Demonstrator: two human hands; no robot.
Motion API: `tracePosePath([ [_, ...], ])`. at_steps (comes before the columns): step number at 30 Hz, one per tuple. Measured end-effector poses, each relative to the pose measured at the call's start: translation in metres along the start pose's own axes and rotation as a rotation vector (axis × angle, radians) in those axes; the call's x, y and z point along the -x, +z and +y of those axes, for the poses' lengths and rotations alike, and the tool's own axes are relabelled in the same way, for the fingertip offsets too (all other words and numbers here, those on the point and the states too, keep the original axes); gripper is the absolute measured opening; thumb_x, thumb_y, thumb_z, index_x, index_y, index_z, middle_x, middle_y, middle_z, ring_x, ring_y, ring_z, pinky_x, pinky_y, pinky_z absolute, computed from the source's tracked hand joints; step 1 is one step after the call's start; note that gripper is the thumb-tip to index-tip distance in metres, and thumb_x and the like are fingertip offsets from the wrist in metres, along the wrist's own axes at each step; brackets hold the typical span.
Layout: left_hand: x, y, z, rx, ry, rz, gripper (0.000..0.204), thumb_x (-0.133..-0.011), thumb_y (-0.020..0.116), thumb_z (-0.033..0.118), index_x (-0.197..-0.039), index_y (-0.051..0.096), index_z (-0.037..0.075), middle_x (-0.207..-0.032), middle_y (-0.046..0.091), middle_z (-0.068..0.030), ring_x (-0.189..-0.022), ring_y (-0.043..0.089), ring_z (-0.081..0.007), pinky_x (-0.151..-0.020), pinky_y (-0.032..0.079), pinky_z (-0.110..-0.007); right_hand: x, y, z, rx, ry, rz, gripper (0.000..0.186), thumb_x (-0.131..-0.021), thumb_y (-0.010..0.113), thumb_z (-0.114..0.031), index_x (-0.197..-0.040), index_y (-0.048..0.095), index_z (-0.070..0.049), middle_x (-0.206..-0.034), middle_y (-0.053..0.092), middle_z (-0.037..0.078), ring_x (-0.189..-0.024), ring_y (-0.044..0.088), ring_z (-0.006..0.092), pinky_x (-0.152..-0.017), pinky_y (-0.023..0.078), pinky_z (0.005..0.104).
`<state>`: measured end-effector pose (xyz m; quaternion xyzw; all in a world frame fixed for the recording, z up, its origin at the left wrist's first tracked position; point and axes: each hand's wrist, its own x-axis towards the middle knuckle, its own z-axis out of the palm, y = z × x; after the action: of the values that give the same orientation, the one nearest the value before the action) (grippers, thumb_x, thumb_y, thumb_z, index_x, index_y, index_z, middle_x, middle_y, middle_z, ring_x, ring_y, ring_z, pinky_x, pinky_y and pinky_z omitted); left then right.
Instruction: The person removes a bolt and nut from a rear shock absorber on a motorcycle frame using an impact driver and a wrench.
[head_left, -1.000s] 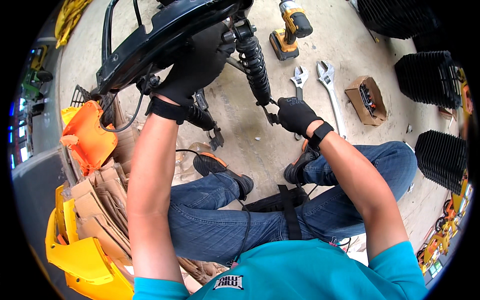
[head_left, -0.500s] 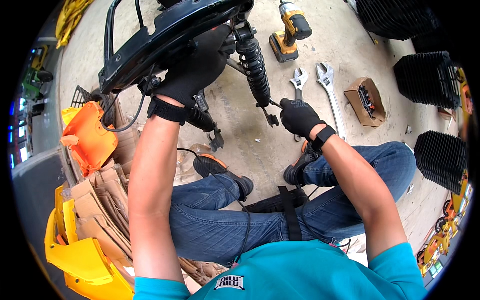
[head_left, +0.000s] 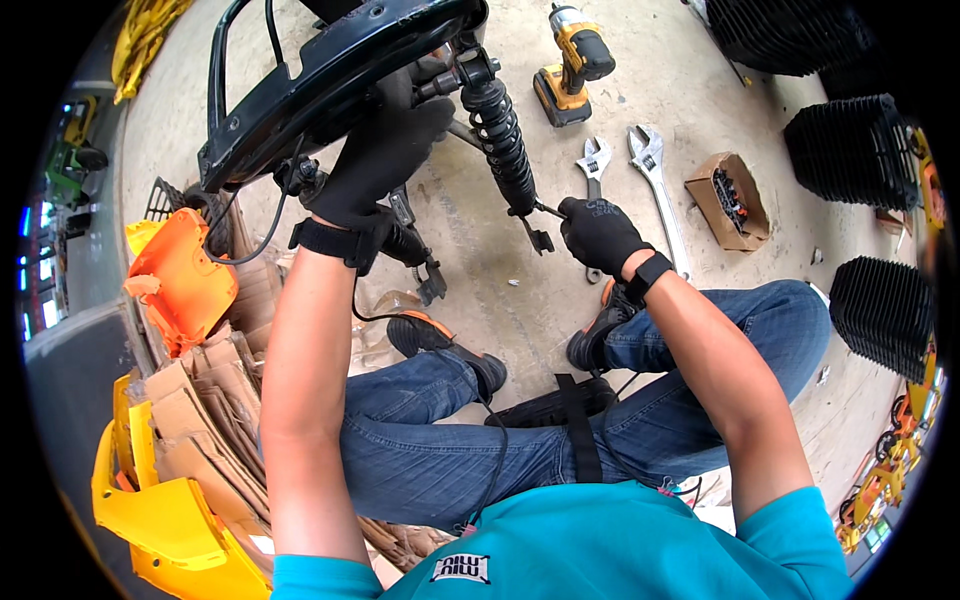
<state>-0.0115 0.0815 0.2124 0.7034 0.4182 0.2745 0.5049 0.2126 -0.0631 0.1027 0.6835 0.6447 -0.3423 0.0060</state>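
Note:
A black vehicle frame (head_left: 330, 85) with a coil-spring shock absorber (head_left: 500, 140) hanging from it stands ahead of me. My left hand (head_left: 395, 145), in a black glove, is under the frame, beside the bolt (head_left: 437, 87) at the shock's upper mount. Its fingers are dark and partly hidden, so their grip is unclear. Low on the right, my gloved right hand (head_left: 603, 235) is closed round a thin dark rod (head_left: 550, 210), whose far end meets the shock's lower end. A second shock absorber (head_left: 405, 243) hangs below my left wrist.
Right of the frame lie a yellow-black cordless impact driver (head_left: 572, 65), two adjustable wrenches (head_left: 594, 155) (head_left: 655, 185) and a small carton of hardware (head_left: 728, 200). Orange plastic panels (head_left: 185, 280), flattened cardboard (head_left: 205, 400) and yellow panels (head_left: 180, 520) are on the left; black finned parts (head_left: 880, 310) line the right.
My left hand has drawn down and back from the shock's upper mount, leaving the bolt there more exposed. My right hand keeps its hold on the rod, almost unmoved.

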Motion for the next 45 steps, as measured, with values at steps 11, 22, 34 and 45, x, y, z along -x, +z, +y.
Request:
tracePosePath([
  [11,-0.003,-0.002,-0.029,0.84,-0.018,-0.035,0.035,-0.098,0.051,0.018,-0.127,0.049,-0.001,-0.119,0.06,-0.0133,-0.103,0.063,-0.0203,-0.09,0.052,-0.033,0.001,-0.002,0.003,-0.021,-0.004,0.021,0.022,-0.083,0.049,-0.013,-0.098,0.065,-0.006,-0.086,0.066,0.02,-0.083,0.064,0.0361,-0.072,0.05,0.0449],
  [22,0.005,-0.007,-0.003,-0.162,0.024,0.003,0.031,-0.098,0.051,0.028,-0.108,0.064,0.002,-0.082,0.061,-0.0003,-0.072,0.051,-0.0082,-0.067,0.043,-0.025,-0.001,0.001,0.004,-0.02,0.008,0.006,0.024,-0.085,0.047,-0.014,-0.101,0.064,-0.007,-0.087,0.066,0.02,-0.083,0.064,0.0361,-0.072,0.05,0.0452],
  [34,-0.003,-0.006,-0.019,-0.351,0.268,0.074,0.031,-0.096,0.054,0.027,-0.109,0.062,0.0,-0.087,0.064,-0.0034,-0.078,0.054,-0.0099,-0.074,0.045,-0.026,-0.001,0.005,0.004,-0.041,-0.003,0.045,0.015,-0.084,0.051,-0.014,-0.093,0.061,-0.007,-0.079,0.063,0.021,-0.077,0.061,0.0396,-0.069,0.047,0.0475],
  [45,0.0,0.002,-0.01,-0.47,0.425,0.238,0.025,-0.093,0.058,0.026,-0.096,0.064,0.002,-0.082,0.064,-0.0149,-0.08,0.062,-0.0299,-0.075,0.048,-0.036,0.0,0.004,0.002,-0.012,0.0,0.039,0.019,-0.085,0.05,-0.014,-0.095,0.063,-0.006,-0.082,0.066,0.02,-0.08,0.064,0.0373,-0.071,0.05,0.0463],
])
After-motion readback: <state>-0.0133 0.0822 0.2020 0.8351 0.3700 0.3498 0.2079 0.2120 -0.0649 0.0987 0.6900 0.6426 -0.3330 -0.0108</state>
